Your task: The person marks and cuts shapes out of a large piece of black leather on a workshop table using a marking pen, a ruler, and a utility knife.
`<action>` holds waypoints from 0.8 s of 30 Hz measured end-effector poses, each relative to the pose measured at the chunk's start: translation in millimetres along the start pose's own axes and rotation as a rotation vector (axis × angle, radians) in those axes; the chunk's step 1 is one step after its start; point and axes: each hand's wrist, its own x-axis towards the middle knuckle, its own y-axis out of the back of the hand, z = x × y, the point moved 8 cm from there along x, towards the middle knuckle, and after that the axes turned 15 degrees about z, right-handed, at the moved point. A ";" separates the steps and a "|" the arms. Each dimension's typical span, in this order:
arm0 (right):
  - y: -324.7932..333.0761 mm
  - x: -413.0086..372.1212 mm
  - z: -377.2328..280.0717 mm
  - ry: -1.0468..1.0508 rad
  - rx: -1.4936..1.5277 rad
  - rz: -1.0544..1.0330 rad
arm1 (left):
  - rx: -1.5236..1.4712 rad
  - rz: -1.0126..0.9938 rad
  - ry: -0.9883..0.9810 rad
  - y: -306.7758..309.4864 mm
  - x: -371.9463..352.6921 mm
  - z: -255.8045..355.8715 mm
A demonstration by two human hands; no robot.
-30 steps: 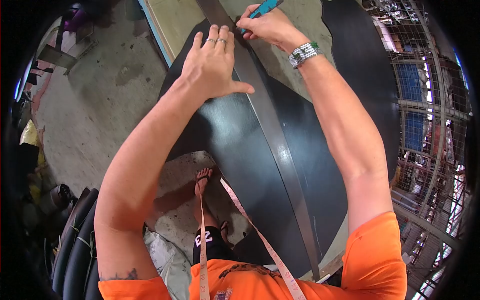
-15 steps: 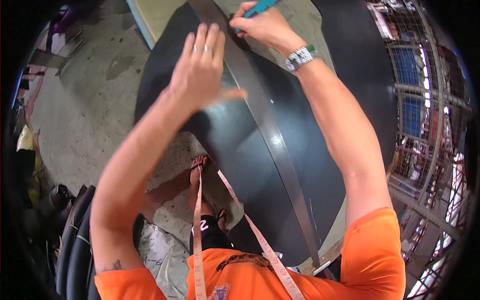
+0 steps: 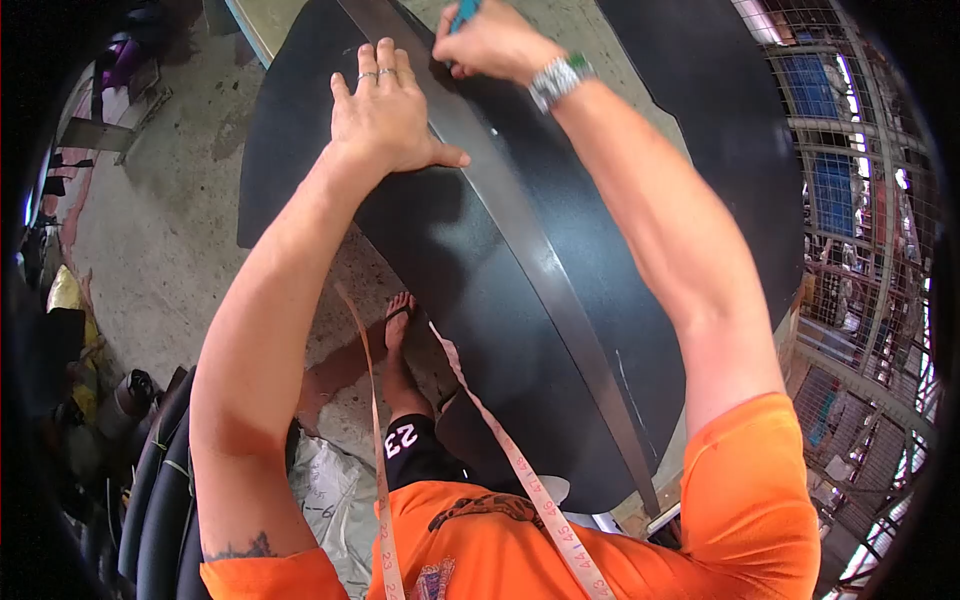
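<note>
A long grey metal strip (image 3: 535, 255) lies lengthwise over a large black sheet (image 3: 440, 235). My left hand (image 3: 385, 120) rests flat with its fingers spread, at the left edge of the strip near its far end, thumb over the metal. My right hand (image 3: 490, 42) is closed round a teal tool (image 3: 463, 15) just right of the strip, its tip hidden by my fingers. A pale mark (image 3: 630, 385) shows on the sheet right of the strip. The ends of a measuring tape (image 3: 520, 465) hang down in front of my orange shirt.
Another black sheet (image 3: 720, 90) lies at the right. Wire mesh racks (image 3: 850, 200) stand beyond it. Black rolls (image 3: 160, 500) and a white sack (image 3: 330, 490) are at the lower left. The concrete floor (image 3: 170, 230) shows at the left, and a pale board (image 3: 265, 25) at the top.
My left hand has come down flat onto the sheet and strip. My right hand has moved slightly left and up with the teal tool, and the whole view has shifted.
</note>
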 end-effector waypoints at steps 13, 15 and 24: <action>42.9 -158.9 -13.9 -0.345 0.406 0.186 | -0.320 0.294 -0.137 8.0 -94.5 67.8; 44.4 -158.2 -15.6 -0.265 0.341 0.184 | -0.559 0.202 -0.121 12.9 -160.9 130.4; 26.4 -148.6 -1.6 -0.402 0.363 0.283 | -0.269 0.179 -0.020 15.5 -198.2 183.6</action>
